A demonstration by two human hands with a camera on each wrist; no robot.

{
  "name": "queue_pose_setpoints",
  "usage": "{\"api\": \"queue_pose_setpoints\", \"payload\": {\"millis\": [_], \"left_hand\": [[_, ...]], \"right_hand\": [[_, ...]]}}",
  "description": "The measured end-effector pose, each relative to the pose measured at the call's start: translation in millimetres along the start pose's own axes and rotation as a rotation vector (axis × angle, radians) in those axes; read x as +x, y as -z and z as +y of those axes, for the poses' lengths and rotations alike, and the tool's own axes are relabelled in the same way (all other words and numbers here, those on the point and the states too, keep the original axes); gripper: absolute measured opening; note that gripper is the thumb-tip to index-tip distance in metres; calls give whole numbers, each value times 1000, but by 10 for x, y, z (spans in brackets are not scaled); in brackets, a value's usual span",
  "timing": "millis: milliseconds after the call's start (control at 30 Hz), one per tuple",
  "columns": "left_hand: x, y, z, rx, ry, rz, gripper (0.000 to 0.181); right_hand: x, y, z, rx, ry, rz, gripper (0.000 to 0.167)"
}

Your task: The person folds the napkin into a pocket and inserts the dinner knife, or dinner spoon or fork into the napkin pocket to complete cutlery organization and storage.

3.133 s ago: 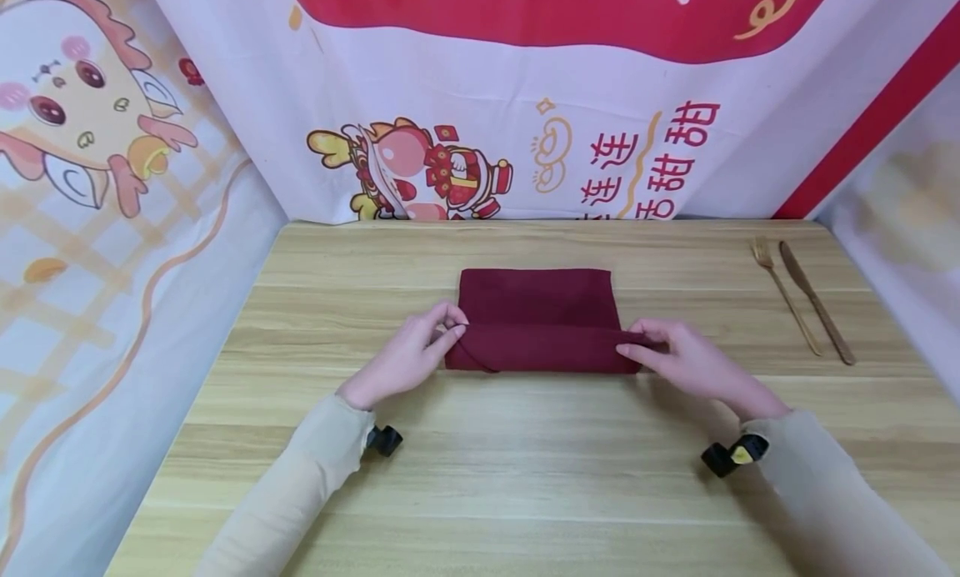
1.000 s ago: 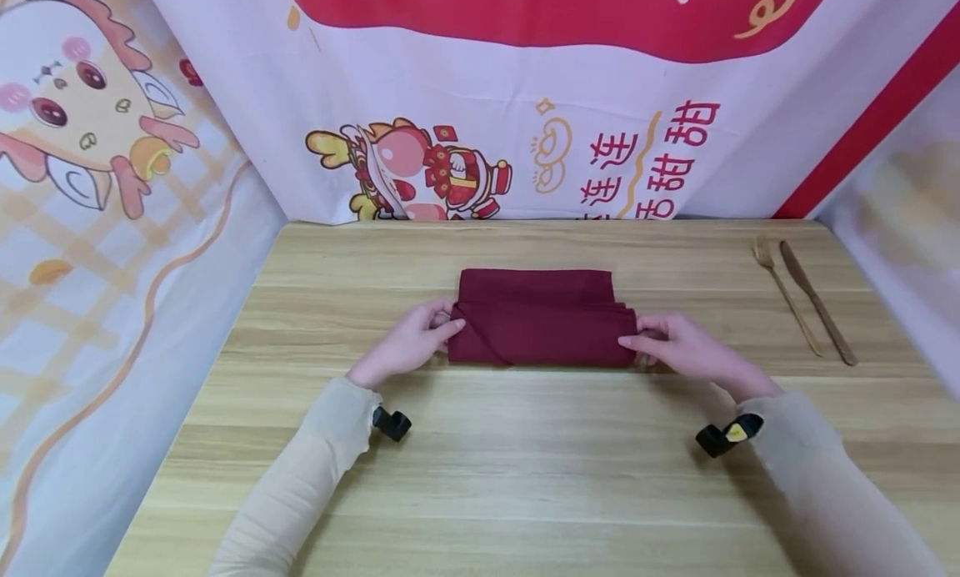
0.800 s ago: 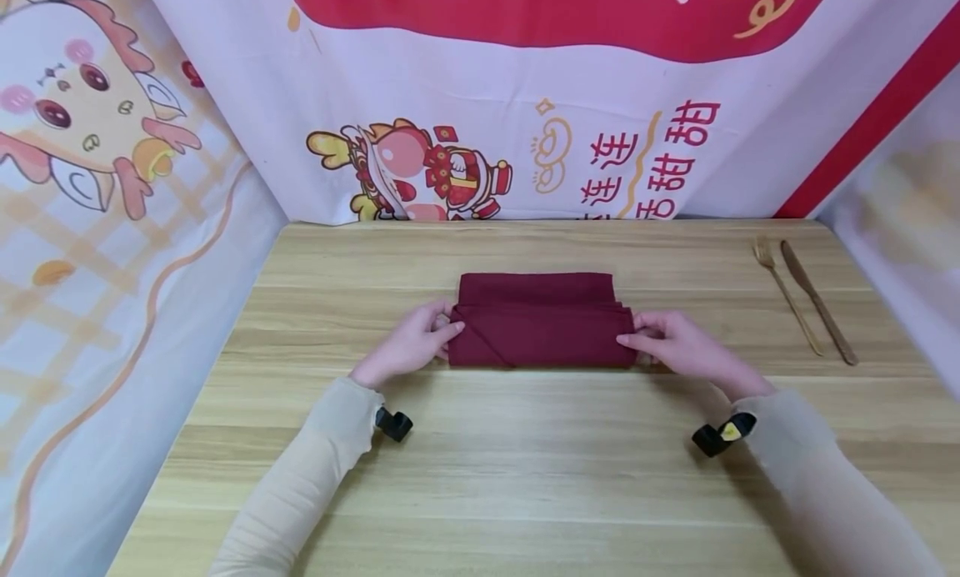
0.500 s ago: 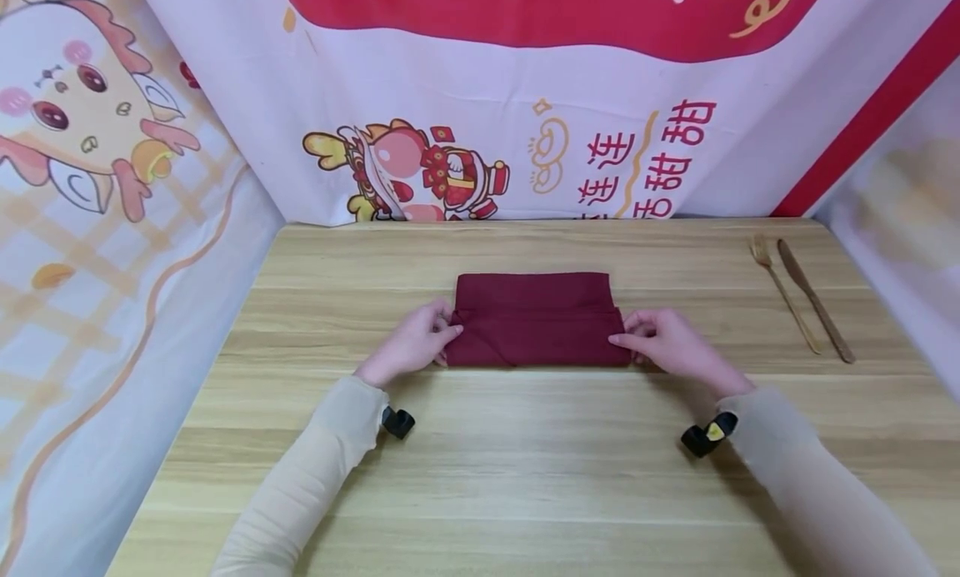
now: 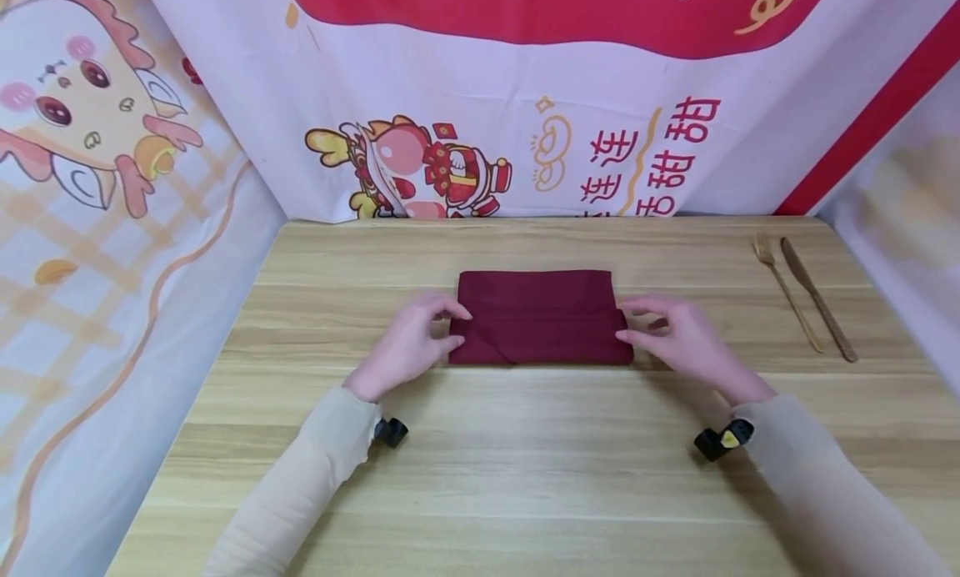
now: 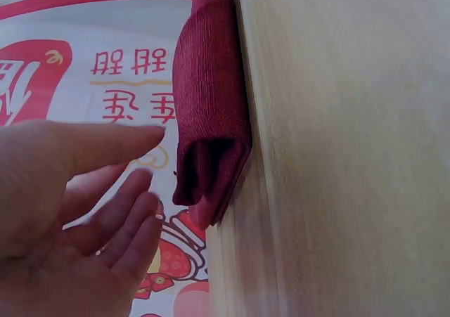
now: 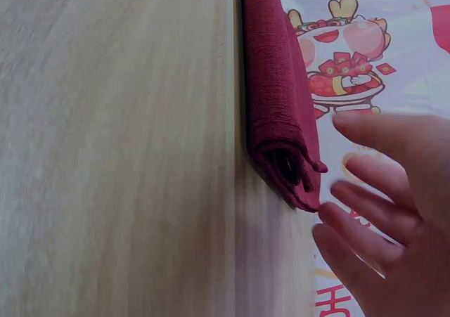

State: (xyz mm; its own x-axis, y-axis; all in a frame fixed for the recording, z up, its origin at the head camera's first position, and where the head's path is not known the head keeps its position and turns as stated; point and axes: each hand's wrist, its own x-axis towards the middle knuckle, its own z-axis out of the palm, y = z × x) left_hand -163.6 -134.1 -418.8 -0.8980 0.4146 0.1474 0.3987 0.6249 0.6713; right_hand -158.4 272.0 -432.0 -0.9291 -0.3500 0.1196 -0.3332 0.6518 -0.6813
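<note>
Cloth [image 5: 540,317], one, dark red, folded flat: lying near the middle of the tabletop [image 5: 525,460], its long sides running left to right, a diagonal line crossing its left front part; in both wrist views its near long edge is showing as a rounded fold, each end revealing layers around a dark hollow. Left hand [image 5: 405,339], bare: hovering at the cloth's left end, its grip spread, thumb and fingers standing apart from one another and, in the left wrist view, clear of the fabric. Right hand [image 5: 686,339], bare: hovering at the right end, its grip likewise spread, the fingers loosely bending just beside the cloth; whether a fingertip is touching it, one cannot tell. Sleeves, two, pale beige: the left sleeve [image 5: 300,477] and right sleeve [image 5: 817,477] each carrying a black device at the cuff. Fork [image 5: 784,289] and knife [image 5: 816,298], gold-coloured: lying side by side, apart, at the far right of the tabletop, the fork being the left of the two, tines and blade pointing away from the person. Backdrop [image 5: 465,77], white and red, printed: hanging behind the tabletop, displaying a cartoon figure and red characters.
</note>
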Motion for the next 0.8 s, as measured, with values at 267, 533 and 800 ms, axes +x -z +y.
{"api": "queue_pose_setpoints", "payload": {"millis": [267,533,800], "left_hand": [[-5,-71,-49,79,-30,-148,46],[26,-70,-104,58,-18,-159,48],[131,21,-143,-159,28,-117,51]], "right_hand": [[-42,-11,6,-113,65,-190,57],[-25,35,-45,-196,66,-217,60],[4,46,47,-79,16,-184,65]]}}
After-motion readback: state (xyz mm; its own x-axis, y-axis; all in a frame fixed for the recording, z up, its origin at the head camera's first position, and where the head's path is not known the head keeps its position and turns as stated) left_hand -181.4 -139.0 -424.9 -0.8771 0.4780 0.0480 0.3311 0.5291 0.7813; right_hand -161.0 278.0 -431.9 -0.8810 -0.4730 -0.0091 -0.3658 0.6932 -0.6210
